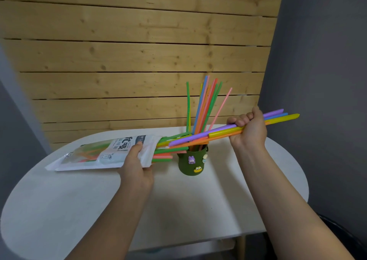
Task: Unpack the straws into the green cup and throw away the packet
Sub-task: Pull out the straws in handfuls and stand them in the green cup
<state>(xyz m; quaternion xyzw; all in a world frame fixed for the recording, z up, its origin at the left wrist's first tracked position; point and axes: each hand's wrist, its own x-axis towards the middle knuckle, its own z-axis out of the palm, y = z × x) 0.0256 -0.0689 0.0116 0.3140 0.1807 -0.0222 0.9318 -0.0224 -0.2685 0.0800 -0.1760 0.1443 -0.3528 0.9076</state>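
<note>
My left hand (137, 168) grips the open end of a white straw packet (95, 154), held level above the table. Several coloured straws still poke out of its mouth. My right hand (248, 129) is closed around a bunch of straws (218, 133), purple, yellow, orange and blue, drawn out to the right and lying almost level over the cup. The green cup (191, 162), decorated with small cartoon charms, stands upright on the table between my hands. Several straws (204, 103) stand fanned out in it.
A white oval table (178, 200) carries the cup. A wooden slat wall (139, 51) rises right behind it. Grey walls flank both sides. A dark object (337, 230) sits low at the right, beyond the table's edge.
</note>
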